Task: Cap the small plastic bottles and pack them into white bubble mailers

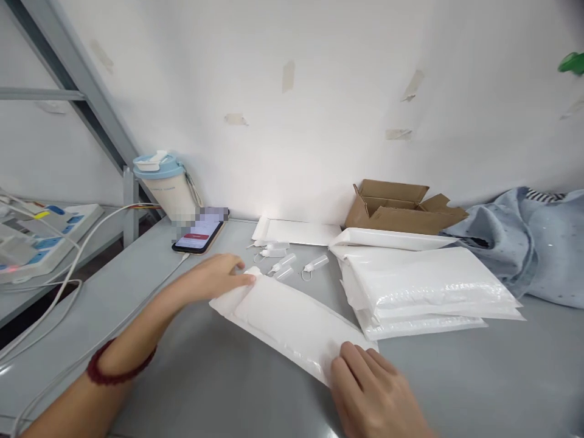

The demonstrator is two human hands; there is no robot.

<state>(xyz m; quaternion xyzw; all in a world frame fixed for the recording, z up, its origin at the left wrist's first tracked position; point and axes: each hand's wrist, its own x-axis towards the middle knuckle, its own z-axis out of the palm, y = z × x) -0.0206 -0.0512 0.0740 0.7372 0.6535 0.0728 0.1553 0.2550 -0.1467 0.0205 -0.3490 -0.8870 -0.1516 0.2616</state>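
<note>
A white padded envelope (292,319) lies at a slant in front of me, its flap end to the left. My left hand (216,280), a dark red band around its wrist, grips the flap end by the far corner, thumb on top. Curled fingers of my right hand (371,389) hold the opposite end. Just beyond the envelope are several small clear plastic bottles (316,263) with thin loops. To the right, more white padded envelopes (429,283) are stacked unevenly. One more white envelope (301,232) lies flat near the wall.
An open cardboard box (401,216) stands behind the stack, beside a crumpled blue cloth (529,243). At the back left are a lidded cup (166,188) and a phone (201,231) with a white cable (137,310) running across the grey table. Power strips (55,240) sit far left.
</note>
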